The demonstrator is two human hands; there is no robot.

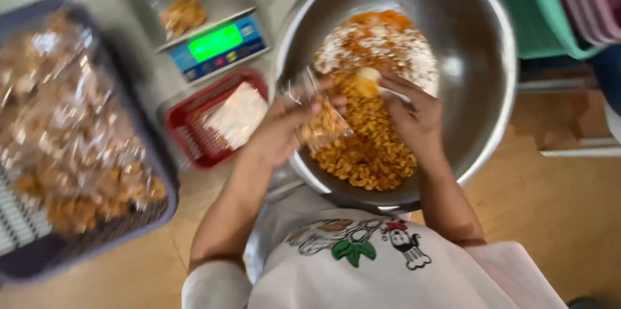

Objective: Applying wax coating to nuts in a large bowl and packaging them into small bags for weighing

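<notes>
I am leaning over a big steel bowl [479,56] and working with both hands inside it. My left hand [284,124] is pinching a small clear plastic bag [321,121] by its upper edge, fingers closed on the film, and the bag is hanging partly filled with orange-brown snack pieces just above the heap in the bowl. My right hand [417,115] is curling around a small pale scoop [367,81], though my fingers are hiding its handle and I cannot tell how much of it there is; only the rounded pale end is showing, right beside the mouth of the bag. The snack heap [372,154] is lying in the near half of the bowl, and behind it a patch of white and orange powder [381,44] is spreading over the far half, blurred enough that I cannot tell its texture. To my left a red basket [187,131] is holding a white stack of something flat, too soft in focus to name. Beyond it a weighing scale [217,44] with a glowing green display is carrying a small filled bag on its pan, its top edge cut off by the frame. A large dark crate [162,199] of filled bags is running out of view on the far left. Green and pink plastic tubs [556,5] are showing at the upper right, cut off too.
</notes>
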